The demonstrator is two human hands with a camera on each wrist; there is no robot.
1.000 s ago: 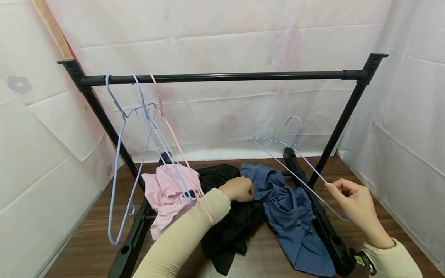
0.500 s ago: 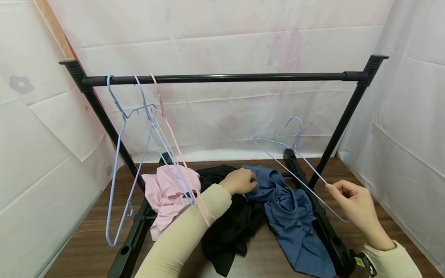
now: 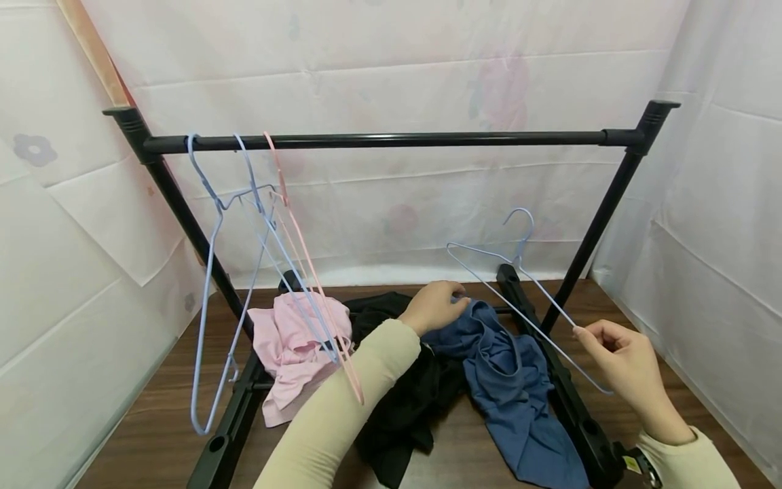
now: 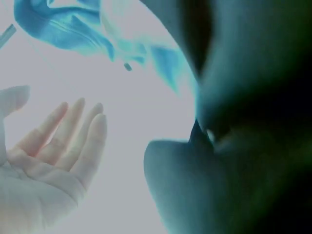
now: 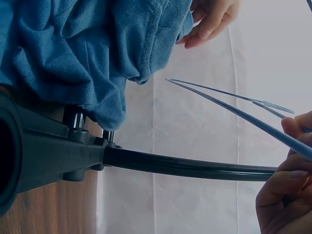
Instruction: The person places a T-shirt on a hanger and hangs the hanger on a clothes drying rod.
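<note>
Right hand [image 3: 620, 360]: thumb and fingers pinch the held hanger [image 5: 253, 120], a blue wire one, by the sloping arm near its right-hand corner. Held hanger tilted, hook upward, above the rack's right foot [image 3: 580, 411], well below the rail [image 3: 427, 140].

Left hand [image 3: 435, 307]: fingers extended, slightly parted, thumb apart, palm showing in the left wrist view. Reaches across the black cloth [image 3: 418, 407] to the far edge of the blue cloth [image 3: 510, 380]. Left wrist view badly washed out; whether the fingertips touch the cloth, I cannot tell.

Rail carries three hangers, all toward its left end: two blue hangers [image 3: 210, 272], then a pink hanger [image 3: 283, 187], hooks over the bar.

Between the rack's feet, on the wooden table [image 3: 153, 414]: pink cloth [image 3: 292, 346] at left, crumpled; black cloth in the middle; blue cloth at right, rumpled, its collar ring facing up, lying alongside the right foot.
</note>
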